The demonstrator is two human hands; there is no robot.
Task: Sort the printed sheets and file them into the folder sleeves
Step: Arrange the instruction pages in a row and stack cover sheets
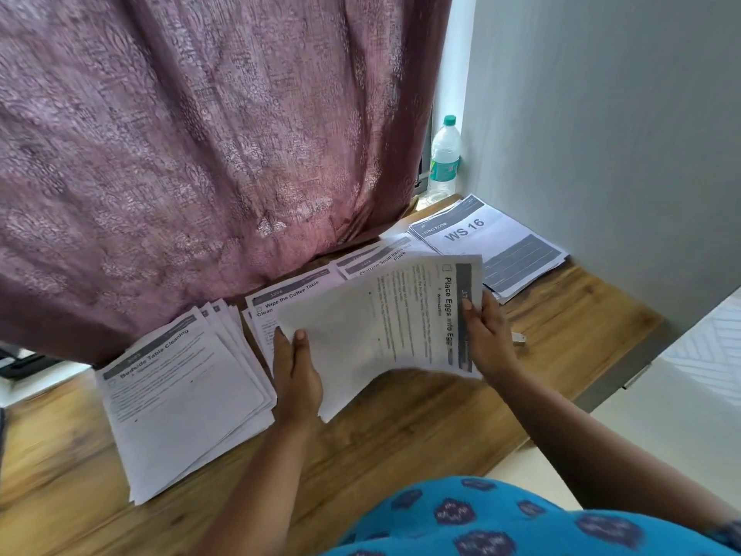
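A bundle of printed sheets (385, 327), topped by a page headed "Place Eggs into Egg", hangs above the wooden table (421, 431). My left hand (296, 375) grips its lower left edge with the thumb on top. My right hand (487, 335) pinches its right edge at the dark header bar. On the table lie a fanned pile headed "Bedside Table Cleaning" (184, 399) at the left, a "Wipe the Coffee Table Clean" pile (280, 298) behind the held bundle, a "Charging Small Items" sheet (377, 258), and a "WS 16" pile (493, 246) at the back right. No folder shows.
A purple curtain (208, 154) hangs over the table's far edge, touching the back piles. A plastic water bottle (443, 160) stands in the back corner by a grey wall (601, 154). A small white object (518, 337) lies right of my right hand.
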